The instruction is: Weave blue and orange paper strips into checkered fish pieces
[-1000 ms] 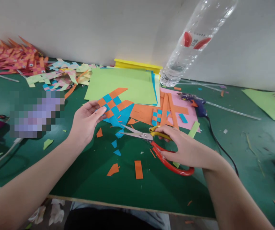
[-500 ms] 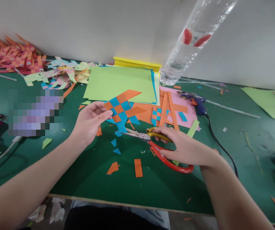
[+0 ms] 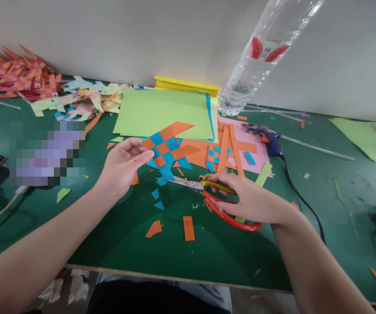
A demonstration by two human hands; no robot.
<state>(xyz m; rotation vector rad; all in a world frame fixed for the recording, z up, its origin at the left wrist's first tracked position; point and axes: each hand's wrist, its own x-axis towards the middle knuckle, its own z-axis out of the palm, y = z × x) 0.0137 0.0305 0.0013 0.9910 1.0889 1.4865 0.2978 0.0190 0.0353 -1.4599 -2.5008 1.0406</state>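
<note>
Between the thumb and fingers of my left hand (image 3: 125,163) is a woven paper fish (image 3: 164,147) in an orange and blue checker pattern, its strip ends cut slanted. My right hand (image 3: 247,196) grips scissors (image 3: 194,184) with one yellow and one red handle. The blades point left, at the tip of the fish's lowest blue strip, and look nearly closed. Small blue offcuts (image 3: 158,205) lie under the blade tips. Nearer the table edge lie an orange scrap (image 3: 154,228) and an orange rectangle (image 3: 189,228).
Green paper sheets (image 3: 162,111) are stacked at the back, beside a tilted plastic bottle (image 3: 240,87). A glue gun (image 3: 271,141) with a black cord lies right of pink paper (image 3: 256,152) bearing orange strips. Finished orange-red woven pieces (image 3: 18,76) pile up at far left, beyond a blurred purple object (image 3: 50,152).
The scissor handles have drawn slightly closer together, the red one rising a little. The blades stay at the blue strip's tip. My left hand and the fish are almost unmoved.
</note>
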